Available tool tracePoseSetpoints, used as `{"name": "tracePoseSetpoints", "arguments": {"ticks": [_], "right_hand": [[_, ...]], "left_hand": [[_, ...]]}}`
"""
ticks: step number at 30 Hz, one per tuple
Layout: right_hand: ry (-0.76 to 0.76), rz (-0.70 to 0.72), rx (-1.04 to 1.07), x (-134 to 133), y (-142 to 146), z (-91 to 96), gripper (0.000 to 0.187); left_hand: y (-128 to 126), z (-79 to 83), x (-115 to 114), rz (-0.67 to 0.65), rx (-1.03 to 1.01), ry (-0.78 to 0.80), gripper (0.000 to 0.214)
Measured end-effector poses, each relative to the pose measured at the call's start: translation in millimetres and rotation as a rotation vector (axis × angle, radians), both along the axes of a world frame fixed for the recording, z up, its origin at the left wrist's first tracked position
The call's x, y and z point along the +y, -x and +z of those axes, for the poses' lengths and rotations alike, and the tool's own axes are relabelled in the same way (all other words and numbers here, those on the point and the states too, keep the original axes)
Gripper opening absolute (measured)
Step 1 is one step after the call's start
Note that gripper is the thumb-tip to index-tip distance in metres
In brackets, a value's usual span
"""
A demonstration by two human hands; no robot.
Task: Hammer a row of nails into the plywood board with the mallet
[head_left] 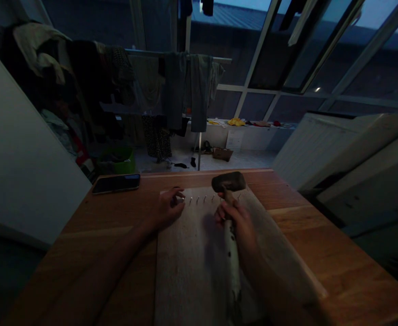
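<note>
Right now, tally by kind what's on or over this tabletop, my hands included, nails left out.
Hands: 2, left hand and right hand
Hammer: 1, in the right hand
Board: 1
Phone: 1
Total: 5

– Are you making out any lettering?
– None is reading clearly; at the far side, a pale sheet (234, 139) is showing faint marks, too small to tell.
– And the hammer handle (233, 262)?
– It is bearing dark marks, nothing legible.

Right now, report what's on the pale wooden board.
Thin metal nails stand in a row near its far edge; what the dark-headed hammer and right hand cover is hidden.
</note>
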State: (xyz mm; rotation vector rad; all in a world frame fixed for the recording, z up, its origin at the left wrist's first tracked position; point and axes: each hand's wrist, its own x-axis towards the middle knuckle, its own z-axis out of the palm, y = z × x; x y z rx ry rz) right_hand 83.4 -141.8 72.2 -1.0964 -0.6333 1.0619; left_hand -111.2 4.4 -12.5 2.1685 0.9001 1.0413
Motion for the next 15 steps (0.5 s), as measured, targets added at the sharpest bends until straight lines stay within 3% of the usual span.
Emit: {"name": "tracePoseSetpoints", "arguments": {"ticks": [3,6,11,13,15], "right_hand": [[0.129,-0.079,-0.094,-25,-25,-7.1,0.038],[0.246,-0.066,-0.140,-44,-44,-28.0,0.036],[0.338,-0.005,-0.155,-65,-57,-45.0,0.043],[0.354,0.051,-0.259,-76,-62,-41.0,0.056],[0.363,0.026,-0.463,-90,-72,-36.1,0.063]], "left_hand": [[1,-1.8,3,0.037,0.031,-0.052,0.042],[4,5.2,6,0.048,0.082,-0.032,0.043],[33,29.4,6,-0.085,0.245,0.013,0.042],[56,36.7,2,-0.168,0.351,0.041,0.061],[81,39.3,-4,-0.254,0.502,0.070,0.096]]}}
